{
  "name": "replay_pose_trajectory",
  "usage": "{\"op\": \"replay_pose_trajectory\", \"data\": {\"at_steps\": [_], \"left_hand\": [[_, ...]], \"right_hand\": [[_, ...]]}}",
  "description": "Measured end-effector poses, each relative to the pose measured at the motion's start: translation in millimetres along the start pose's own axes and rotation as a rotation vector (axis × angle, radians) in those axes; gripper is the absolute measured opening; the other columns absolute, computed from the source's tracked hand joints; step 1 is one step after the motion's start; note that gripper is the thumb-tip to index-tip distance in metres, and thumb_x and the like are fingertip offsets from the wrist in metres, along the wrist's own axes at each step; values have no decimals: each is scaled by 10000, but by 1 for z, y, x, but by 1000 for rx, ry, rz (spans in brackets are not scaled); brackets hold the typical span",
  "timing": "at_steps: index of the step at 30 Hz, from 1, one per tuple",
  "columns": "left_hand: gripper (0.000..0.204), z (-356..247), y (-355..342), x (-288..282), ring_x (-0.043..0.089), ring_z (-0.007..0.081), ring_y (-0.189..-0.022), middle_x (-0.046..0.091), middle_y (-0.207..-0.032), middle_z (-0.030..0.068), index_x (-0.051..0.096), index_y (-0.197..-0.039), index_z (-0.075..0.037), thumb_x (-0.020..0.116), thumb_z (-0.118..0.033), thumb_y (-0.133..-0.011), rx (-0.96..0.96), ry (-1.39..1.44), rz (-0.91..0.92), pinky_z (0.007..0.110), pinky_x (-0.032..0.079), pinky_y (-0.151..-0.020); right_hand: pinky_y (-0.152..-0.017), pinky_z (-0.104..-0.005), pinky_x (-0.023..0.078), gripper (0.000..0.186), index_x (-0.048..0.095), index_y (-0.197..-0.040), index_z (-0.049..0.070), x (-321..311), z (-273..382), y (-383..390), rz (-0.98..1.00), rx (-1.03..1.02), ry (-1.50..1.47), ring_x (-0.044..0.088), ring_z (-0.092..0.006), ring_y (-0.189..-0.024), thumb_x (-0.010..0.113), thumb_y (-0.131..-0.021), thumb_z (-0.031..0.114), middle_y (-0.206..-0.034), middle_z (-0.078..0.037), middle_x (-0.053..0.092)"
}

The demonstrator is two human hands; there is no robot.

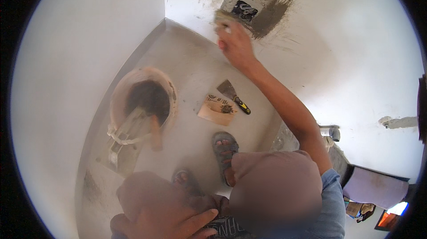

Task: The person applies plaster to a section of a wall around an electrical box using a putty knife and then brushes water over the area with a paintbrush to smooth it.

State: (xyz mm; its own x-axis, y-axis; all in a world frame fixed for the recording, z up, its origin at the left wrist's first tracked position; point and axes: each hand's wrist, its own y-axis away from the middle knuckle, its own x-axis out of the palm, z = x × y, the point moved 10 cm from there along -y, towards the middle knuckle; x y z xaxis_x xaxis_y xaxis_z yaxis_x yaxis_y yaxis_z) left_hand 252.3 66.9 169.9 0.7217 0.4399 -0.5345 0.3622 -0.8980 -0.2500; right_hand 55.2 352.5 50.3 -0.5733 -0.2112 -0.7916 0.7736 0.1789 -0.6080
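My right hand (236, 45) is raised to the wall, its fingers closed round a brush (226, 16). Motion blurs it, but a yellowish head and a reddish end show. The brush is at the left edge of a dark wall box (244, 11), which sits in a rough patch of grey plaster (273, 16). Low in the picture, my left hand (178, 223) rests against my knee with its fingers stretched out and nothing in it. Between my feet and the wall lies a putty knife (228, 90) with a black and yellow handle, next to a piece of cardboard (217, 113) bearing dark crumbs.
On the floor to the left stands a dusty bucket (118, 92) with a pale rope handle (126, 141). A wooden stick (156, 134) leans at its rim. A grey pipe end (331, 133) juts out of the wall at right, beyond my arm. My sandalled foot (224, 148) stands near the cardboard.
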Motion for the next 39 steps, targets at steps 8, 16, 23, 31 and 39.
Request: {"op": "replay_pose_trajectory", "data": {"at_steps": [8, 16, 23, 31, 39], "left_hand": [[416, -2, 13, -6, 658, 281, -741, 669, -881, 121, 696, -1168, -13, 812, -165, -798, -5, 17, -13, 371, 541, -629], [427, -13, 19, -11, 619, 250, -693, 653, -857, 84, 702, -1175, -31, 817, -194, -798, 30, 8, -78, 353, 516, -596], [415, -11, 17, -11, 608, 247, -689, 633, -839, 86, 703, -1170, -33, 812, -193, -804, -8, -13, -54, 356, 511, -597], [402, -6, 25, -15, 583, 240, -642, 610, -795, 84, 696, -1152, 3, 801, -193, -816, 57, 91, -119, 355, 502, -584], [372, -7, 22, -17, 572, 225, -628, 594, -780, 81, 700, -1141, 2, 788, -194, -837, 94, 89, -97, 339, 480, -550]], "right_hand": [[-967, -480, 498, 349, 649, -1090, 81, -33, -37, 48, 83, 19, 77, 562, -403, -1172, 693, -751, 12, -1258, -170, 580], [-946, -470, 508, 359, 661, -1109, 98, -56, -22, 66, 50, 155, 102, 565, -386, -1175, 694, -763, 6, -1263, -150, 571], [-899, -445, 524, 272, 676, -1092, 93, 7, 21, -10, -44, 56, -132, 618, -373, -1055, 671, -829, 23, -1145, -142, 629], [-869, -467, 475, 197, 670, -1053, 90, -100, 9, -77, -291, -64, 47, 593, -392, -1024, 638, -860, 112, -1062, -178, 611], [-938, -439, 474, 196, 650, -1067, 38, 88, 4, -1, 367, -106, 11, 576, -348, -1104, 623, -874, 49, -1162, -152, 609]]}}
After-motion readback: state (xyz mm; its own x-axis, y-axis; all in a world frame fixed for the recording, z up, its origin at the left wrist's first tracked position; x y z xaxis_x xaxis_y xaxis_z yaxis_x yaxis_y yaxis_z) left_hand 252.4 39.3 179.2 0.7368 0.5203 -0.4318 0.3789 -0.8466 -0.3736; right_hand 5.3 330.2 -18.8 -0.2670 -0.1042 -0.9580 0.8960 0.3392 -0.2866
